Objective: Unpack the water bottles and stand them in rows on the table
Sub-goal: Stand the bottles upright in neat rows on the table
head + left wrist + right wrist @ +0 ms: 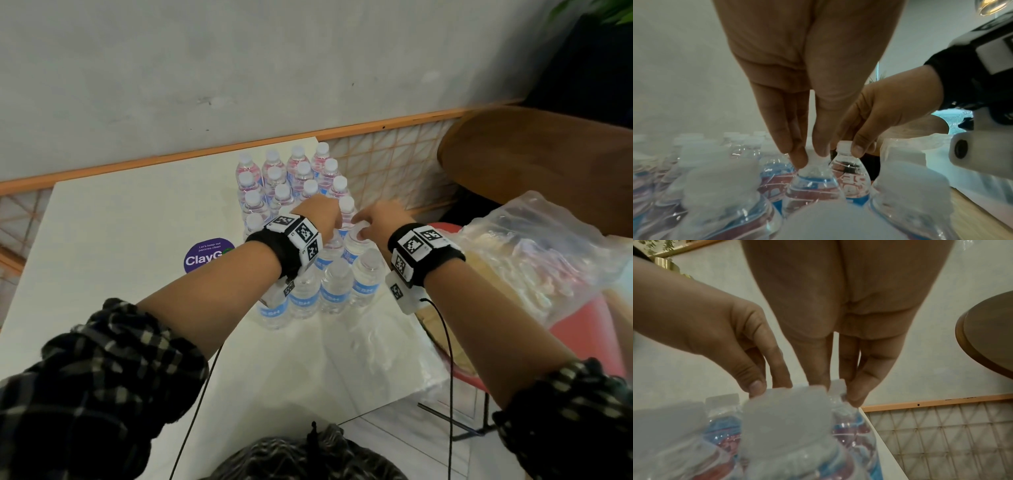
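Small clear water bottles with white caps and blue-and-red labels stand in rows (294,174) at the back of the white table (120,240). A tighter cluster (335,287) stands nearer me. My left hand (329,219) reaches over this cluster. In the left wrist view the left hand (810,154) pinches one bottle (813,183) by its cap, thumb against fingertips. My right hand (366,226) is right beside it and pinches the cap of the neighbouring bottle (851,175). The right wrist view shows the right hand (837,389) closed on that cap, with the left hand (768,386) to its left.
Crumpled clear wrap (376,342) lies on the table's near right corner. A big plastic bag (534,253) sits on a red seat (589,325) to the right, below a round wooden tabletop (534,161). A purple sticker (205,257) marks the table. Behind is a wall.
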Demonstrator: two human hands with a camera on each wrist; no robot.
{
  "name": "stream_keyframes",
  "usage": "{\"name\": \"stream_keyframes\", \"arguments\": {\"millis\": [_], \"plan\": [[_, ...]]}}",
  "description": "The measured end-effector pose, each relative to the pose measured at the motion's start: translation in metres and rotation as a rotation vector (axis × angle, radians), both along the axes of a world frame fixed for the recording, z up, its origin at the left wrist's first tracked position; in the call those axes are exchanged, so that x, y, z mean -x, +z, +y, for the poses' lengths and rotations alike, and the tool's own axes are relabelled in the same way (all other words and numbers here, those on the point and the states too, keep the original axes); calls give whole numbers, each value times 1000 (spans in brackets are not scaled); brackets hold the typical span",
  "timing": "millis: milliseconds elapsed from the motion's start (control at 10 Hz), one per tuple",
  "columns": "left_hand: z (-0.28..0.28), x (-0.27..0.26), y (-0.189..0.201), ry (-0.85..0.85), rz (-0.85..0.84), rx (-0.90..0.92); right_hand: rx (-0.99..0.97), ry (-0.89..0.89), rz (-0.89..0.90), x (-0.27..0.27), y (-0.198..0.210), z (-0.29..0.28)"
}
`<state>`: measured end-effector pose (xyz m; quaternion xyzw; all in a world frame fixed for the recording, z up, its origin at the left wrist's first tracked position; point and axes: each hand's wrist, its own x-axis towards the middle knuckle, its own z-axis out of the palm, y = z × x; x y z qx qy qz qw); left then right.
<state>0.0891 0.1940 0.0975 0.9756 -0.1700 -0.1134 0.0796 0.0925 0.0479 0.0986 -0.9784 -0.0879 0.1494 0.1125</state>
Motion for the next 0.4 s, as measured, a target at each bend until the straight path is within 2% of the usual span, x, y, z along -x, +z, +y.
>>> {"name": "stream_keyframes", "arguments": {"millis": [300,400], "plan": [[5,1,-7,21,11,40,5,36,-13,4,1,-1],[7,4,-5,50,-49,67,-39,28,-58,7,1,-1]]}}
